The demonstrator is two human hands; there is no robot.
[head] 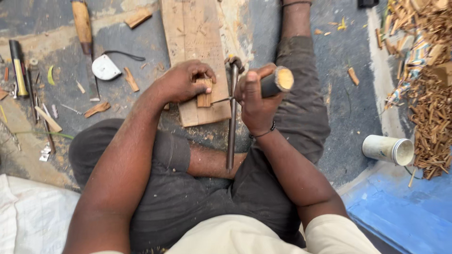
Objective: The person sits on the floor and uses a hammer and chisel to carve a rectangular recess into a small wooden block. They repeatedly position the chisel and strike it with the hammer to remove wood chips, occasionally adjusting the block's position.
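R hand point(256, 96) round wood-handled tool point(275, 81)

Two hands, one wooden block point(204, 92), one plank point(194, 33), one white cup point(388, 149), one tape measure point(105, 67).

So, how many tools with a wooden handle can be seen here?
2. One handled tool is in the right hand; another tool lies on the floor, upper left. Others may be hidden.
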